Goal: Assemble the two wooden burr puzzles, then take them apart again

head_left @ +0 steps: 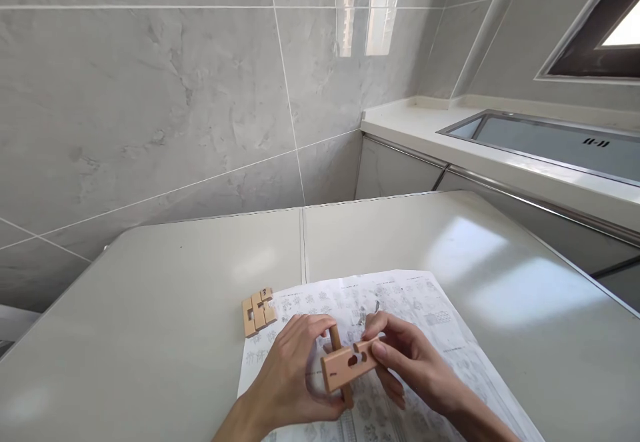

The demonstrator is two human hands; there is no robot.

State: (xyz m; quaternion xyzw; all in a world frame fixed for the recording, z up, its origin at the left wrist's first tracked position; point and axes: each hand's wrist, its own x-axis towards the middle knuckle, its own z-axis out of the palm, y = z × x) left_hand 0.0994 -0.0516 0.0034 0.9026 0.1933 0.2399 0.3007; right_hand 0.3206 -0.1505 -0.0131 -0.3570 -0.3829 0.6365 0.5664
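Observation:
My left hand (pixel 287 372) is curved round a narrow wooden bar (pixel 335 337), gripping its two ends between fingers and thumb. Lying across that bar is a notched wooden puzzle piece (pixel 337 370) with a dark mark like a 1 and holes in its middle. The right end of this piece is pinched by my right hand (pixel 413 359), thumb on top. Whether bar and piece are locked together I cannot tell. Both hands are above a printed paper sheet (pixel 310 289). Past my left hand, on the sheet's corner, sit light wooden puzzle pieces (pixel 257 315), one marked 3.
The sheet lies on a pale glossy table (pixel 150 309) with a seam down its middle. Behind it rises a grey tiled wall (pixel 200 95). A white counter (pixel 400 122) with a metal-framed sink or recess (pixel 540 137) stands at the right, below a dark-framed window (pixel 585 55).

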